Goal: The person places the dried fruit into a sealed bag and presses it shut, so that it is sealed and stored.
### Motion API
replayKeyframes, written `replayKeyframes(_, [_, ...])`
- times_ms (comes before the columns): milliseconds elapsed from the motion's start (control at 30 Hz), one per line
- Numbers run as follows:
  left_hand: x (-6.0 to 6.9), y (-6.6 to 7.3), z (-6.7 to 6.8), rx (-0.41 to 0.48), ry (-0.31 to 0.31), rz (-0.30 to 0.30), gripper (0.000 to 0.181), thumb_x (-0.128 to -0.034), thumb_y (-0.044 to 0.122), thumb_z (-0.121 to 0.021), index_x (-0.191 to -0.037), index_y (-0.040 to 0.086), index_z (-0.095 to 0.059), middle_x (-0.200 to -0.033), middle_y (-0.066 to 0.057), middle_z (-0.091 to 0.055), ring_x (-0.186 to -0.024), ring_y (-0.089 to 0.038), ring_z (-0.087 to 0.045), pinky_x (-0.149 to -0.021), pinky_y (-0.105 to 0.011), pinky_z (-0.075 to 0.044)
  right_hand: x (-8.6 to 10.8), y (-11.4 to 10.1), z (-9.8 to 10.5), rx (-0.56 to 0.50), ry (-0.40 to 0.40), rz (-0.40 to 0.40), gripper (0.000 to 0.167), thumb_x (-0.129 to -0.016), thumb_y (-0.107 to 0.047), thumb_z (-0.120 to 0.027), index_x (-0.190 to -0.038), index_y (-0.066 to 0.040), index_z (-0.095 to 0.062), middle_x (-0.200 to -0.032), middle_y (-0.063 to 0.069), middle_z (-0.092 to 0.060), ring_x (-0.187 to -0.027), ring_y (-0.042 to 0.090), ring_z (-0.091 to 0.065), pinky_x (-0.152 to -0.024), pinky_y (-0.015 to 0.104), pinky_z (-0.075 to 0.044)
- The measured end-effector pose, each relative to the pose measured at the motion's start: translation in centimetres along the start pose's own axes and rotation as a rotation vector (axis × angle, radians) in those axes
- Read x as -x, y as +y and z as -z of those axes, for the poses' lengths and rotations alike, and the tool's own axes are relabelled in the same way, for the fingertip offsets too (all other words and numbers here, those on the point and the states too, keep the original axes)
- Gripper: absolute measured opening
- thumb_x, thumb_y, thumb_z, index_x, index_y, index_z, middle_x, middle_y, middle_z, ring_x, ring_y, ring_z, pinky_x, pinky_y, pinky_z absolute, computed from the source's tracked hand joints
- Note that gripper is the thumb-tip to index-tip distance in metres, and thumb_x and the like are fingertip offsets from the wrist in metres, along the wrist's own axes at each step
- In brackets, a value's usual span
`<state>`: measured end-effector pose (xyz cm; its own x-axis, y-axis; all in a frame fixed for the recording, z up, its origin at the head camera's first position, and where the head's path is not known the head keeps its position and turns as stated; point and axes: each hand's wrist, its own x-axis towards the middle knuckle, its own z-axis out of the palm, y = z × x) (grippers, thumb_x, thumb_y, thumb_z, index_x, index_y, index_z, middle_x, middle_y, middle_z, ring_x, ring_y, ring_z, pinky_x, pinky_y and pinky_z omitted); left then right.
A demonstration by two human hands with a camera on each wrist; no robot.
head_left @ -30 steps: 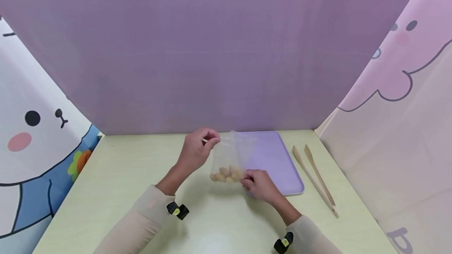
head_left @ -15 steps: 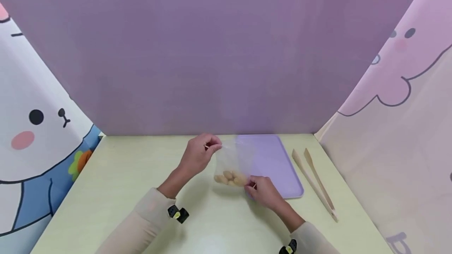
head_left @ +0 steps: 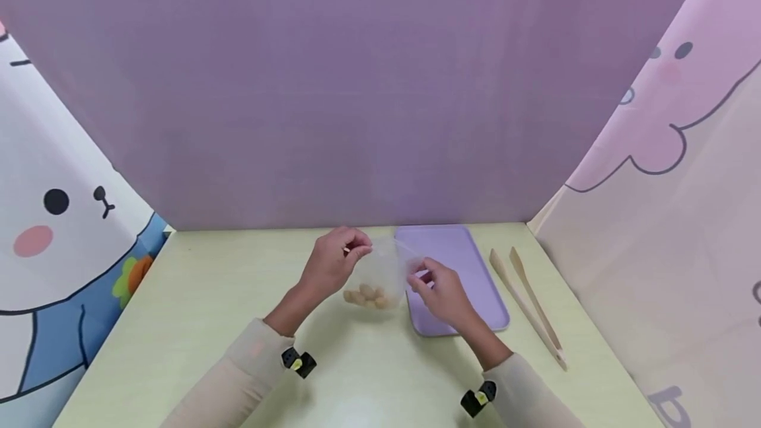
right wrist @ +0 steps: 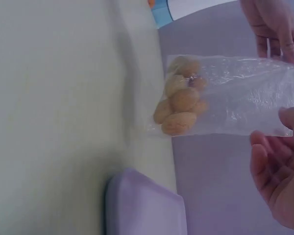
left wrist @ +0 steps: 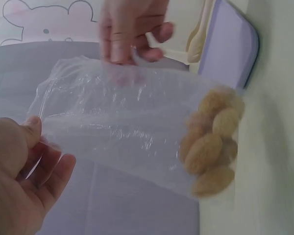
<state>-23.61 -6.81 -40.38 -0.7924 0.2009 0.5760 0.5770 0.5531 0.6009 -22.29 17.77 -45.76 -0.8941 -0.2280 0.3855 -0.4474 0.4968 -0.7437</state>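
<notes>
A clear plastic bag [head_left: 383,266] hangs upright over the table, with several brown, oval, nut-like pieces [left wrist: 203,154] gathered at its bottom. My left hand [head_left: 331,258] pinches the bag's top corner between thumb and fingers. My right hand [head_left: 442,292] is at the bag's other side edge, higher than the pieces. In the right wrist view its thumb and loosely bent fingers [right wrist: 258,156] stand apart around that edge, and a fingertip shows through the film in the left wrist view. Whether it touches the plastic is hard to tell.
A light purple tray [head_left: 487,306] lies on the table behind and under my right hand. Wooden tongs [head_left: 529,309] rest to its right, tips spread toward the back. A purple wall [head_left: 357,98] closes off the table's far edge; printed cloths [head_left: 684,230] stand on both sides.
My right hand has let go of the bag's lower corner and moved up along its side. The bag's bottom has swung slightly left. My left hand has kept its pinch.
</notes>
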Motion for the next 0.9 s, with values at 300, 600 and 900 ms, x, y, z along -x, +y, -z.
replayKeyframes(300, [0.3, -0.7, 0.2, 0.043, -0.020, 0.063, 0.004, -0.0931, 0.017, -0.074, -0.092, 0.015, -0.071, -0.082, 0.002, -0.065, -0.072, -0.008, -0.059, -0.067, -0.024, -0.055, -0.6, -0.7, 0.3, -0.150, 0.127, 0.057, 0.010, -0.094, -0.001, -0.069, -0.102, 0.003, -0.073, -0.080, 0.018, -0.071, -0.060, -0.001, -0.058, -0.044, 0.021, -0.049])
replayKeyframes(600, [0.6, -1.1, 0.3, 0.113, -0.047, 0.127, 0.007, -0.0942, 0.016, -0.073, -0.100, 0.013, -0.072, -0.084, 0.000, -0.068, -0.069, -0.009, -0.062, -0.060, -0.023, -0.054, -0.1, -4.1, 1.3, -0.133, 0.206, 0.093, 0.005, -0.089, 0.008, -0.069, -0.091, 0.008, -0.074, -0.068, 0.022, -0.067, -0.053, 0.010, -0.060, -0.043, 0.018, -0.048])
replayKeyframes(900, [0.9, -1.4, 0.3, 0.024, -0.050, 0.140, 0.003, -0.0938, 0.013, -0.072, -0.091, 0.011, -0.071, -0.081, 0.001, -0.065, -0.071, -0.008, -0.059, -0.065, -0.024, -0.052, -0.5, -1.9, 0.7, -0.077, 0.228, 0.159, 0.006, -0.087, 0.005, -0.074, -0.087, 0.001, -0.078, -0.068, 0.013, -0.069, -0.052, 0.017, -0.061, -0.043, 0.016, -0.045])
